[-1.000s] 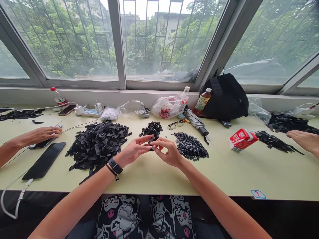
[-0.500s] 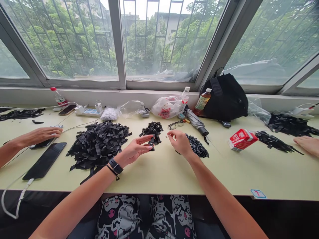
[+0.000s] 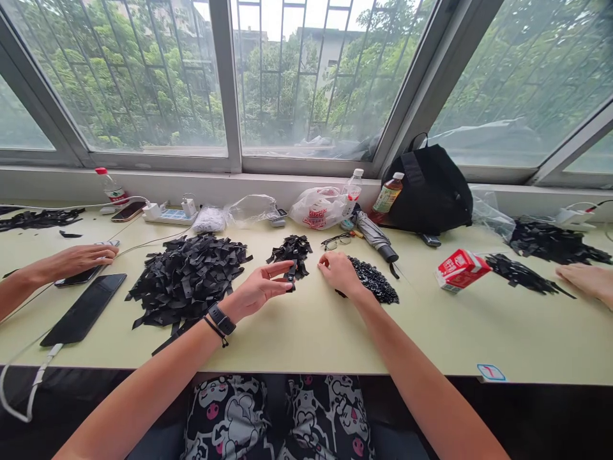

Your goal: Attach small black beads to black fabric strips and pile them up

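Between the thumb and fingers of my left hand (image 3: 253,287) is a black fabric strip (image 3: 290,281), held just in front of a small heap of black strips (image 3: 295,248). My right hand (image 3: 341,271) is closed in a pinch a little to the right, above the table. Whatever sits at its fingertips is hidden or too small to name. Beside that hand lies a pile of small, shiny black round pieces (image 3: 376,282), partly covered by it. A much larger heap of black strips (image 3: 189,275) spreads left of my left hand.
Glasses (image 3: 338,241), a folded umbrella (image 3: 376,237), a plastic bag (image 3: 316,207) and a black backpack (image 3: 431,188) line the back. A red carton (image 3: 460,271) stands right; a tablet (image 3: 83,311) lies left. Other people's hands (image 3: 79,262) rest at both sides.
My right hand has shifted slightly, and the tiny ring-like piece seen at its fingertips earlier is out of sight. My left hand keeps hold of the strip, almost unmoved.
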